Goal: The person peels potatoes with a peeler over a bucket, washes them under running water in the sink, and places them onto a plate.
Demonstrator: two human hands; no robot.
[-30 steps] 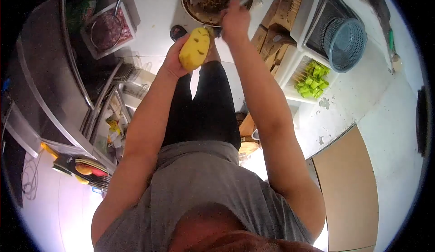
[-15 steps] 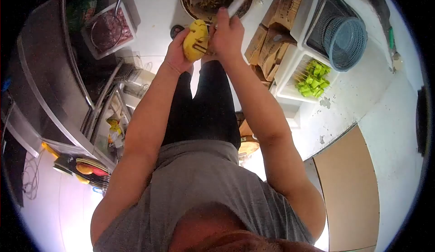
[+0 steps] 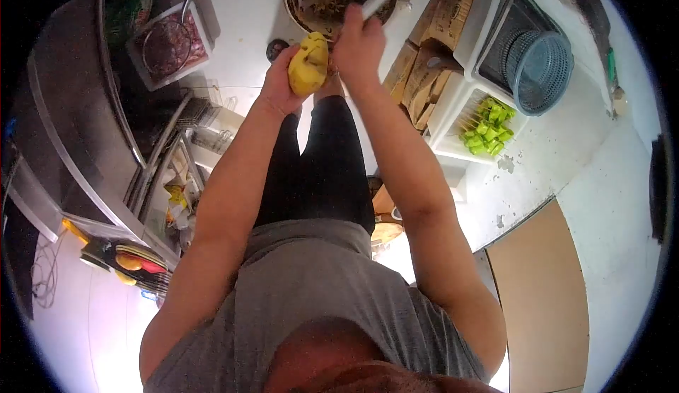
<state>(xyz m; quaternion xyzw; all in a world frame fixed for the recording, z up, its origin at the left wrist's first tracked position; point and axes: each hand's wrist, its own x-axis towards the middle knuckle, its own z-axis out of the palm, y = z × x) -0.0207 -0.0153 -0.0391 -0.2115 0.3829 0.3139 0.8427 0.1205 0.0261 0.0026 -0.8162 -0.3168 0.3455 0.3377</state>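
A yellow potato-like piece (image 3: 308, 68) with dark marks on its surface is in my left hand (image 3: 281, 85), whose fingers wrap round its left side. My right hand (image 3: 358, 45) is closed on a tool with a pale handle (image 3: 377, 2), which sticks out above the fist. The tool's working end is blurred and mostly hidden near the right side of the yellow piece. Beyond both hands is a round pan (image 3: 291, 3) with brown scraps in it.
On the left, a white tub (image 3: 203, 61) holds reddish pieces and a strainer (image 3: 165, 45). To the right are cardboard boxes (image 3: 450, 13), a blue-grey basket (image 3: 543, 75) and a white bin (image 3: 444, 135) with green skewered pieces. Metal shelving (image 3: 106, 206) stands at far left.
My right hand came down from over the pan to beside the yellow piece, then rose slightly, with the tool still in it. The yellow piece has turned in my left hand.
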